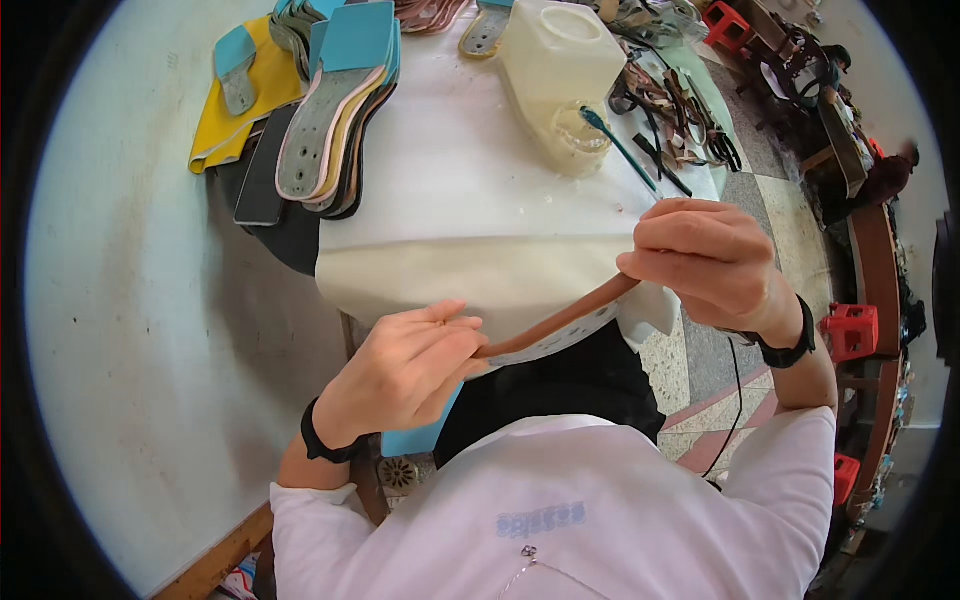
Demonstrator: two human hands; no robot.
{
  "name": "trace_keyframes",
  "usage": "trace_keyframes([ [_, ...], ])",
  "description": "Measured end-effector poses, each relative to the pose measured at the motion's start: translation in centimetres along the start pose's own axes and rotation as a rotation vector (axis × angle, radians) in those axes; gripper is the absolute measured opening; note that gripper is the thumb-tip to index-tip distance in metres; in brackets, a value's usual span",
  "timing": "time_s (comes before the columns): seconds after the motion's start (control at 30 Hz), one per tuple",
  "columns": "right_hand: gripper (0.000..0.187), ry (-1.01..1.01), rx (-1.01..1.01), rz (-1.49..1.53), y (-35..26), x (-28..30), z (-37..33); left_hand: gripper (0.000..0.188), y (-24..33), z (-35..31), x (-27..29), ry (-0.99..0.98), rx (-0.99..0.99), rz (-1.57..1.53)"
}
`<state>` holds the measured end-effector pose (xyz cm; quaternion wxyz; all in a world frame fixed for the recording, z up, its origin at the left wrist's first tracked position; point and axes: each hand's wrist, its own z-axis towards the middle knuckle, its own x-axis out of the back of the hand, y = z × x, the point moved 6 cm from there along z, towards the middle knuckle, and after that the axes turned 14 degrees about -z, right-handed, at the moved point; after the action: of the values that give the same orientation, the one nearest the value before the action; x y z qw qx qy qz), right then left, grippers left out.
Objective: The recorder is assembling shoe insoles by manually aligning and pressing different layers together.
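Between my two hands stretches a brown strip (pixel 560 318), bowed along the edge of a pale grey piece with holes (pixel 578 336). My left hand (pixel 405 365) is closed on the strip's near left end. My right hand (pixel 705 255) pinches its far right end between thumb and fingers. Below my left hand a light blue flap (pixel 425 435) shows; whether it joins the grey piece is hidden. A teal brush (pixel 625 150) leans at the cut opening of a translucent plastic jug (pixel 565 60), its handle end close to my right hand; I cannot tell if they touch.
Stacked sole-shaped pieces (pixel 325 140) with blue ends lie at the table's far left, beside a dark phone (pixel 262 175) and yellow sheet (pixel 240 125). Strap scraps (pixel 680 110) lie far right. Cream sheeting (pixel 420 275) drapes over the near edge. A red stool (pixel 850 332) stands right.
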<state>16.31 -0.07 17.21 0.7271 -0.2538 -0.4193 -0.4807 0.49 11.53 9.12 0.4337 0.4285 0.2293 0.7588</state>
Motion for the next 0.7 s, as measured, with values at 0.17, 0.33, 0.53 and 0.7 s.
trace_keyframes([
  [0.17,0.021,-0.002,-0.019,0.038,0.0,-0.3,-0.4,0.011,0.0,-0.1,-0.2,-0.01,0.02,0.008],
  [0.33,0.023,0.024,-0.028,0.103,1.3,0.1,-2.8,0.016,0.3,1.4,-1.7,0.005,0.019,-0.017],
  [0.53,0.025,0.137,-0.096,0.179,3.5,1.3,-7.0,0.013,0.3,4.1,-4.4,0.026,0.108,-0.07],
  [0.7,0.029,0.183,-0.283,0.207,5.4,2.3,-11.1,0.011,-0.7,7.3,-6.5,-0.013,0.182,-0.163],
])
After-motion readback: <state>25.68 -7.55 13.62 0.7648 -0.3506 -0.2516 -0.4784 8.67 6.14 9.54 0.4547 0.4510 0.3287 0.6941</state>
